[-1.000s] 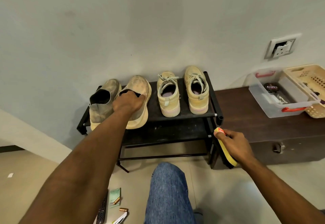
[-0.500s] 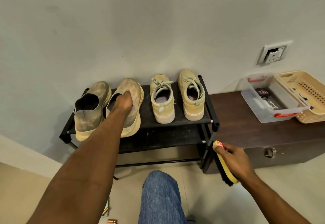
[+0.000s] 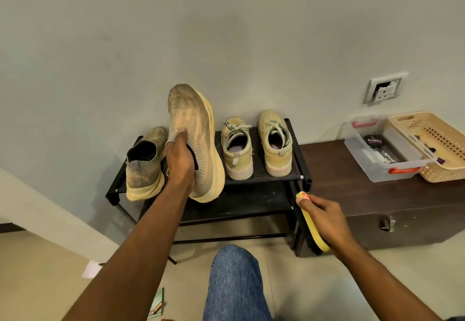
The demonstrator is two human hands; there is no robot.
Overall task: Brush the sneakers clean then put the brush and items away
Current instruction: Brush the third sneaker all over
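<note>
Sneaker (image 3: 193,139) in the left hand (image 3: 180,162), toe up, lifted off the rack (image 3: 264,182) — fingers tucked into the collar, thumb pressed on the knit upper. The right hand (image 3: 324,216) is clenched round the yellow brush (image 3: 313,227), held low beside the rack's right post, apart from any shoe. The sneaker's mate (image 3: 143,164) stands on the rack's left end; a laced pair (image 3: 256,144) sits to the right.

To brush well, I judge the shoe should be brought in toward the knee and turned so the grimy upper faces the bristles, the hand inside the collar bracing the knit from behind. Short strokes from toe toward heel, away from the body, would carry dust clear of the other shoes. The grip at the collar looks light — a firm stroke could twist the shoe loose.

Half a second ago the sneaker lay flat on the rack under the left hand; now it is raised and tipped upright. The brush hand has hardly shifted.
</note>
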